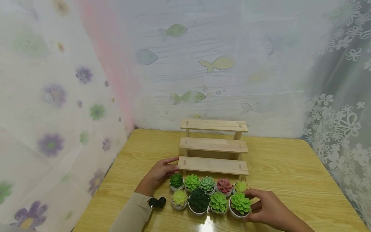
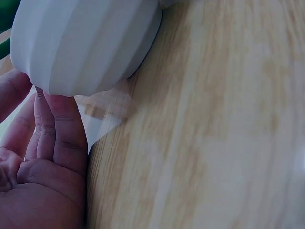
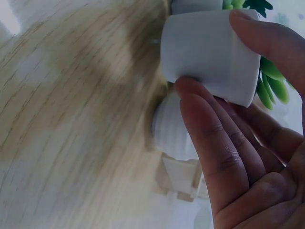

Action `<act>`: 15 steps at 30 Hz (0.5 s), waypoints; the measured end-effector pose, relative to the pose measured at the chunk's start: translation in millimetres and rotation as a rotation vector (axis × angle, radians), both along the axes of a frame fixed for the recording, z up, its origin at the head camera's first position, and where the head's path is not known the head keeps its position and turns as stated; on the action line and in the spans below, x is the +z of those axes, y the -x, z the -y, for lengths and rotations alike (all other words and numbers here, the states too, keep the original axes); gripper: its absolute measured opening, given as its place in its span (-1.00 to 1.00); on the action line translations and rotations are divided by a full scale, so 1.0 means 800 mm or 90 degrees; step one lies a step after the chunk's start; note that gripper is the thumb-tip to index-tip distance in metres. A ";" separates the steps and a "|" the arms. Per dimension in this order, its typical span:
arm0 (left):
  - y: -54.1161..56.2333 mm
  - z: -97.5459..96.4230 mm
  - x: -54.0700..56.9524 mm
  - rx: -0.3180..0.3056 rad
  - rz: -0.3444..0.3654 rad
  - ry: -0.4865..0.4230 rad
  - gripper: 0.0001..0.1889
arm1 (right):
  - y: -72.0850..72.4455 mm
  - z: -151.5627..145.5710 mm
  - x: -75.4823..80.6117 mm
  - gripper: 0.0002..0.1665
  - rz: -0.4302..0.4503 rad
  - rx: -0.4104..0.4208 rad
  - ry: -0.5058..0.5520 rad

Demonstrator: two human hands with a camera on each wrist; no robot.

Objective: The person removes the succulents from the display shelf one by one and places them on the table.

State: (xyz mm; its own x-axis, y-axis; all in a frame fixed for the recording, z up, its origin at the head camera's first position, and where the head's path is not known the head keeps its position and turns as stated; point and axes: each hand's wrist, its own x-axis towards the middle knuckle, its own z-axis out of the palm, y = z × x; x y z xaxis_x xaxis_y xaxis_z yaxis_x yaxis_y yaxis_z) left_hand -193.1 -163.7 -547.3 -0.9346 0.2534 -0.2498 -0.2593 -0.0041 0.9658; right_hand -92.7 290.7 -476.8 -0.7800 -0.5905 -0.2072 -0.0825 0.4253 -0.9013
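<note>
A three-tier wooden shelf (image 1: 213, 165) stands on the table. My left hand (image 1: 160, 172) is at the left end of its lowest step, thumb and index fingertips right at the corners. In the left wrist view, the fingers (image 2: 66, 131) look fairly straight, and a ribbed white pot (image 2: 86, 47) hides their tips. My right hand (image 1: 265, 206) holds a white pot with a bright green succulent (image 1: 240, 203) at the right end of the front row. Its thumb presses the rim and its fingers (image 3: 212, 129) touch the side of this smooth pot (image 3: 209, 55).
Several potted succulents form two rows before the shelf, among them a red one (image 1: 224, 186) and a large dark green one (image 1: 199, 199). A small black object (image 1: 157, 202) is by the left sleeve. Printed curtains (image 1: 220, 80) stand behind and beside the wooden table (image 1: 290, 167).
</note>
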 end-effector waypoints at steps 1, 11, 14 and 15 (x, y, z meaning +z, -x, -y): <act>0.000 0.000 0.000 0.000 0.000 0.001 -0.39 | 0.000 0.000 -0.001 -0.11 0.007 0.002 0.006; -0.001 0.001 0.000 0.002 0.001 -0.004 -0.39 | -0.002 0.001 -0.006 -0.15 0.031 -0.004 0.003; -0.001 0.002 -0.001 0.000 -0.002 -0.002 -0.39 | -0.003 0.002 -0.007 -0.16 0.033 -0.010 0.000; -0.001 0.001 -0.001 -0.001 -0.001 -0.002 -0.39 | -0.003 0.001 -0.008 -0.16 0.031 -0.011 -0.001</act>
